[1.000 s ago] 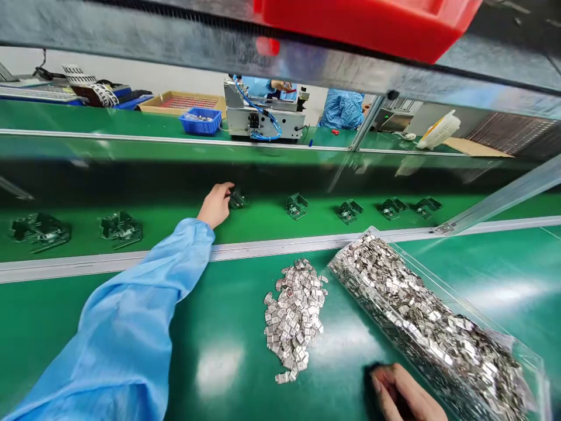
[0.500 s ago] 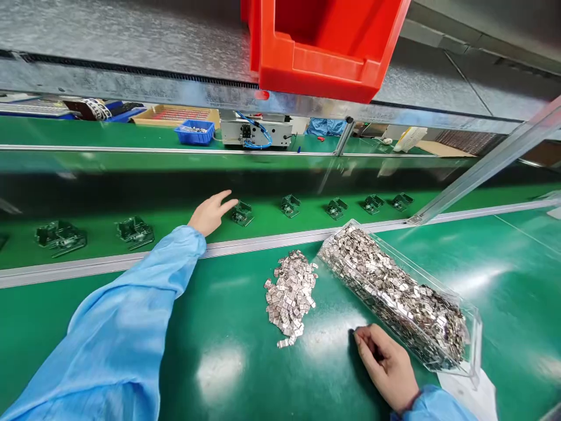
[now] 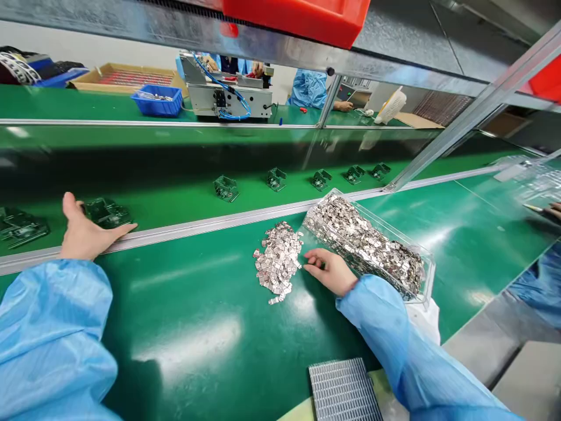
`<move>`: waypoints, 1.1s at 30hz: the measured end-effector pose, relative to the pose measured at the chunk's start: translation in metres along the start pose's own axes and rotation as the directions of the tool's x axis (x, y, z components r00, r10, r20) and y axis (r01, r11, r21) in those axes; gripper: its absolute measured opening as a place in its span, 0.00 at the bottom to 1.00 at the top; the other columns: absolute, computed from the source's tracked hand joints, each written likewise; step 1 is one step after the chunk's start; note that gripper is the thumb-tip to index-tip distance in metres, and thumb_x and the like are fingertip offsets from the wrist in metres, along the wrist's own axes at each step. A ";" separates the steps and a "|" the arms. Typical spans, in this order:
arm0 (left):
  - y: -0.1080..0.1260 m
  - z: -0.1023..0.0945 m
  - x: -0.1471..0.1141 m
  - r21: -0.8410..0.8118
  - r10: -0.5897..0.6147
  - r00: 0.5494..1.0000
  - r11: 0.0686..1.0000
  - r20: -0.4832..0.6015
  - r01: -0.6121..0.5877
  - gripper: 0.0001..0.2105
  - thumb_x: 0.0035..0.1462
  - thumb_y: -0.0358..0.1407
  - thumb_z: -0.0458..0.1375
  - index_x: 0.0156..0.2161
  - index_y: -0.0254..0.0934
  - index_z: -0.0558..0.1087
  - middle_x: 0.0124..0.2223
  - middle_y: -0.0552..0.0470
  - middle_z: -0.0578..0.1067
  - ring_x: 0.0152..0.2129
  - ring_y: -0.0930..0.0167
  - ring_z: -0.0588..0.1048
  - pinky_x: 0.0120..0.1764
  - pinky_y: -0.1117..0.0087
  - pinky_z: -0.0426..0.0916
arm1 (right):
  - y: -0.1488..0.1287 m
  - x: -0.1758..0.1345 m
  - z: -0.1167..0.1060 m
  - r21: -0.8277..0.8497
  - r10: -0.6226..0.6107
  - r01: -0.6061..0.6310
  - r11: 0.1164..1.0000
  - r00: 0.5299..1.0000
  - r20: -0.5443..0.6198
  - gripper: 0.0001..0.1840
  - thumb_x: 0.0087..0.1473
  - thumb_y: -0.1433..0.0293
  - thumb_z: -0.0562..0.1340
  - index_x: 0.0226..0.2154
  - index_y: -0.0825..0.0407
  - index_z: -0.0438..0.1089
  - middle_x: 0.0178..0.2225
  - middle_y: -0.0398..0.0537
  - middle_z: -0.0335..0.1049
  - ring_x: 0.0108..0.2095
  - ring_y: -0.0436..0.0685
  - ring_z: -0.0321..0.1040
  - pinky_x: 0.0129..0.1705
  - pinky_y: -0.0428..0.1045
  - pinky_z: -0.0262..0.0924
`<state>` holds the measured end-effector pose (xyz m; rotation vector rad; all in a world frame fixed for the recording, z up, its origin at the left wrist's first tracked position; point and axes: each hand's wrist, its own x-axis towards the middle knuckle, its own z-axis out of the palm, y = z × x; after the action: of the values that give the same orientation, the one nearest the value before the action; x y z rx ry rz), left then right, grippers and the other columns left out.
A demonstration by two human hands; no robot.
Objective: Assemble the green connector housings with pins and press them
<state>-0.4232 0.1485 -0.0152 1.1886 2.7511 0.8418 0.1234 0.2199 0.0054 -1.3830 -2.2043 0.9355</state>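
Observation:
My left hand (image 3: 85, 234) is over the recessed green strip, its thumb and fingers spread wide around a green circuit board assembly (image 3: 107, 211). Whether the fingertips touch the board I cannot tell. Just right of a heap of small silvery metal pieces (image 3: 278, 257) is my right hand (image 3: 329, 270). Its fingers are loosely curled with the tips apart, and I see nothing between them. Behind that hand stands a clear plastic box (image 3: 428, 280) filled with similar metal pieces.
Several more board assemblies (image 3: 226, 188) sit along the strip. A metal rail (image 3: 210, 223) borders it. A grey slotted tray (image 3: 344, 389) lies at the front edge. Overhead hangs a red bin (image 3: 302, 17). A slanted post (image 3: 442, 131) rises at right. Co-workers' hands show at the back and far right.
My left hand has moved left along the strip to another board assembly, fingers spreading wider. My right hand has come up beside the metal heap. The view has shifted, bringing the slotted tray into sight.

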 end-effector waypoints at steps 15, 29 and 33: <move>0.107 0.022 -0.111 -0.634 0.103 0.986 0.756 -0.131 -0.163 0.38 0.32 0.42 0.71 0.51 0.43 0.59 0.49 0.47 0.72 0.44 0.60 0.76 0.48 0.52 0.73 | -0.028 -0.031 -0.006 -0.097 0.065 -0.070 0.993 0.997 -0.052 0.11 0.52 0.76 0.63 0.23 0.50 0.64 0.20 0.41 0.66 0.22 0.53 0.66 0.27 0.48 0.60; 0.223 0.027 -0.382 -0.882 0.683 0.560 0.400 0.469 0.251 0.33 0.36 0.36 0.73 0.47 0.50 0.63 0.43 0.52 0.74 0.36 0.64 0.78 0.38 0.61 0.77 | -0.054 -0.223 0.016 0.664 0.373 0.013 0.748 0.819 -0.437 0.12 0.47 0.62 0.69 0.33 0.51 0.72 0.27 0.46 0.73 0.28 0.54 0.70 0.30 0.48 0.65; 0.231 0.028 -0.410 -0.914 0.713 0.573 0.338 0.404 0.224 0.30 0.38 0.39 0.73 0.46 0.52 0.64 0.41 0.54 0.74 0.35 0.65 0.78 0.36 0.63 0.76 | -0.054 -0.235 0.027 0.696 0.434 0.010 0.718 0.775 -0.459 0.12 0.46 0.66 0.67 0.34 0.51 0.67 0.26 0.45 0.73 0.26 0.53 0.68 0.29 0.48 0.64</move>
<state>0.0279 0.0115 -0.0005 1.2520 0.9342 1.2120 0.1769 -0.0150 0.0320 -1.3330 -1.0621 1.0391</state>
